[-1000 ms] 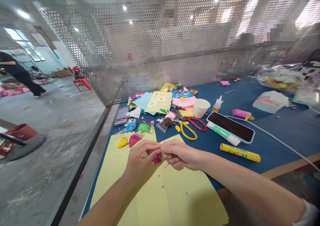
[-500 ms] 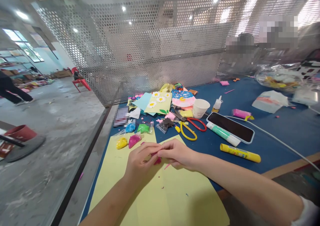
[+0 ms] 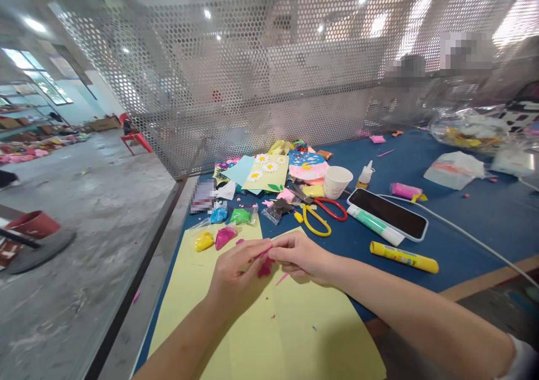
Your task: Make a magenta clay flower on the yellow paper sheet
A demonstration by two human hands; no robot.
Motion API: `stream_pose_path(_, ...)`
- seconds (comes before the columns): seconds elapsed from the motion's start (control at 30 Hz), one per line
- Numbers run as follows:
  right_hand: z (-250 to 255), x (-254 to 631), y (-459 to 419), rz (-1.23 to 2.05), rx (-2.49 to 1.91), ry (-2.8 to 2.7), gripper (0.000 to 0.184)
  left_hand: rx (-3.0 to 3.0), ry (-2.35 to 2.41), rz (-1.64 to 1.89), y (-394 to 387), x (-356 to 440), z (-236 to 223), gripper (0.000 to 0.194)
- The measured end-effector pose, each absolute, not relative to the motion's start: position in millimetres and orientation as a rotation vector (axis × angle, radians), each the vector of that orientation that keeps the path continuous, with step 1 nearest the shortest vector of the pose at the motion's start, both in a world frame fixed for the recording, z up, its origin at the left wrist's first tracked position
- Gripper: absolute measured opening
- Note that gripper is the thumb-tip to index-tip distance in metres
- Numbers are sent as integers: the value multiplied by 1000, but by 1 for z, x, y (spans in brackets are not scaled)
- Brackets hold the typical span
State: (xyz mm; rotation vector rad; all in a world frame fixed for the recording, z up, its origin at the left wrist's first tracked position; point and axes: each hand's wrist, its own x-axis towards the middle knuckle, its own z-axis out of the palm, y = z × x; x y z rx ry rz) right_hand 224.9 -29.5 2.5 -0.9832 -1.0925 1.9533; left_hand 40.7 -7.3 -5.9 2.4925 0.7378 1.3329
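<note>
Left hand [image 3: 238, 273] and right hand [image 3: 301, 258] pinch soft pink modeling clay [image 3: 265, 268] between their fingertips (a few crumbs lie below), just above a yellow card sheet [image 3: 311, 324], near bagged pink clay [image 3: 225, 237].

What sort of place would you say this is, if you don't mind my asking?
Probably a craft workshop: a blue-topped table holds bagged modelling clay, scissors and yellow card.
</note>
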Motion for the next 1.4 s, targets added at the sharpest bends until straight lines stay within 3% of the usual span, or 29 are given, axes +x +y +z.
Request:
stream_pose_path(1.3, -3, 221, -26, 1766, -1061, -1152, 24, 2548, 791, 1336, -10, 38, -4, 18)
stream_pose_path(1.4, -2, 222, -27, 1799, -1007, -1131, 31, 2556, 804, 1348, -9, 36, -7, 18)
